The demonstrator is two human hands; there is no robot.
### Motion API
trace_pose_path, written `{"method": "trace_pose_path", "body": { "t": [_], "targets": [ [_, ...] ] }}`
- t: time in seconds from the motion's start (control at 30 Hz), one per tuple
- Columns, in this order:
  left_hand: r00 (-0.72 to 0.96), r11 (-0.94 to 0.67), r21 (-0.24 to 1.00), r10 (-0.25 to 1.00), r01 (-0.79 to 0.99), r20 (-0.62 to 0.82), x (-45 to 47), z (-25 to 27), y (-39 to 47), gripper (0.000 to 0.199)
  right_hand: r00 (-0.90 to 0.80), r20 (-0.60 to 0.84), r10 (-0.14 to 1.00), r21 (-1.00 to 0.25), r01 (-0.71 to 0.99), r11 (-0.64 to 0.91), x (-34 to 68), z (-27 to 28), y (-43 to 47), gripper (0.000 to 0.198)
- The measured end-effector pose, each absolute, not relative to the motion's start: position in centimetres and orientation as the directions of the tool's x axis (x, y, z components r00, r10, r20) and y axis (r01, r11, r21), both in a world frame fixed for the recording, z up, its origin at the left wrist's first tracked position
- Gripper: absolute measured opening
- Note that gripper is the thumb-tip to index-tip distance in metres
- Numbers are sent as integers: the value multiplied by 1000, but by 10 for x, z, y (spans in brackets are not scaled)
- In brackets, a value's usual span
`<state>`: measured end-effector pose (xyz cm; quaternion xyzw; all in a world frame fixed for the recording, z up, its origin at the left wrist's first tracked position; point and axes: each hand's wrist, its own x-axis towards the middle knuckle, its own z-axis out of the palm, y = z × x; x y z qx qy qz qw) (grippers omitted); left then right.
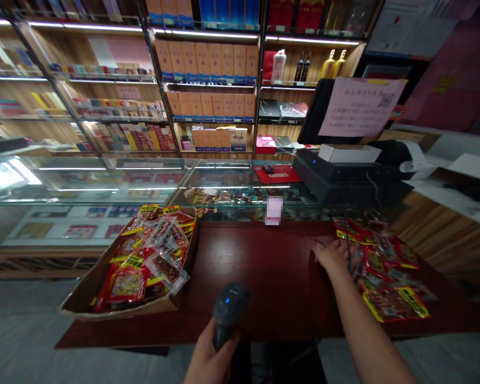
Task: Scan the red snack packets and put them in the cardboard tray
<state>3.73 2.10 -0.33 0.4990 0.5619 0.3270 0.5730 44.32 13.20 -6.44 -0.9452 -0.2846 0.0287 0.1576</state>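
My left hand (214, 352) is wrapped round the handle of a dark barcode scanner (231, 301), which shows a small blue light on its head. The scanner is held above the front edge of the dark red table (260, 266). On the right, my right hand (336, 257) reaches over the tabletop with its fingers apart, beside a loose pile of snack packets (376, 258). Blur hides whether the fingertips touch them. To the left stands an open cardboard box (176, 304) heaped with similar red, yellow and clear snack packets (144, 261).
Behind the table runs a glass display counter (224, 173) with a red mouse pad (288, 175). A monitor (316, 112) with a pink notice (360, 106) stands at the right, above a black cash drawer (344, 184). Shelves of boxes (208, 61) line the wall.
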Motion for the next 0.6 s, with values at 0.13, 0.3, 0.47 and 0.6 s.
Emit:
{"method": "trace_pose_path", "body": {
  "t": [0.13, 0.3, 0.47, 0.6],
  "targets": [
    [181, 297, 936, 926, 189, -330, 42, 1, 21, 51, 810, 38, 586, -292, 569, -768, 434, -63, 131, 83],
    [117, 305, 936, 938, 174, -327, 50, 4, 22, 48, 495, 43, 868, -237, 849, -473, 322, -57, 114, 72],
    [131, 344, 918, 919, 195, -372, 47, 5, 28, 49, 230, 21, 973, -351, 913, -208, 261, -36, 100, 42],
    [107, 361, 909, 915, 207, -388, 38, 0, 29, 54, 344, -16, 939, -367, 871, -326, 292, -28, 114, 49]
  ]
}}
